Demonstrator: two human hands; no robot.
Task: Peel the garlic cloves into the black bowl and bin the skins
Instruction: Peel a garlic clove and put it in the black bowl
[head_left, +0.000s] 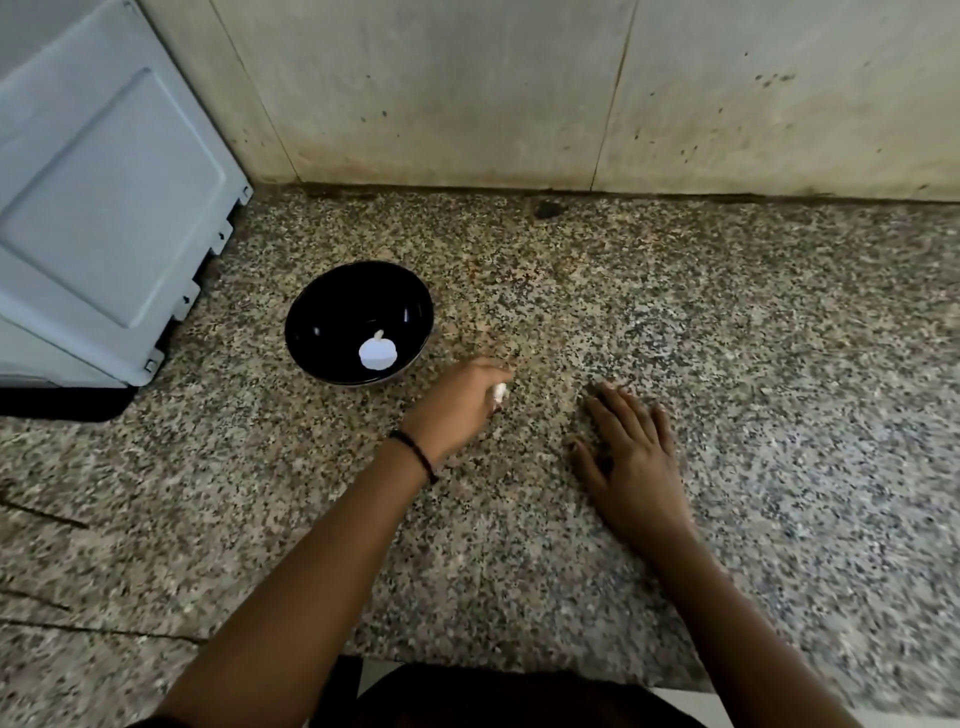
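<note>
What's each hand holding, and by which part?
Left hand grips a small white garlic piece, mostly hidden in its grip; which part cannot be told. Right hand lies flat on the counter, holding nothing.

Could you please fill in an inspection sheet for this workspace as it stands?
Surface: speckled granite counter, dark spot near the wall.
Job's things: black bowl holds a whole garlic bulb; no bin seen.
Clutter: nothing seen.
Hands: left hand holds a small white garlic piece; right hand lies flat on the counter.
Cables: nothing seen.
Surroundings: grey appliance at left, stained wall behind.
</note>
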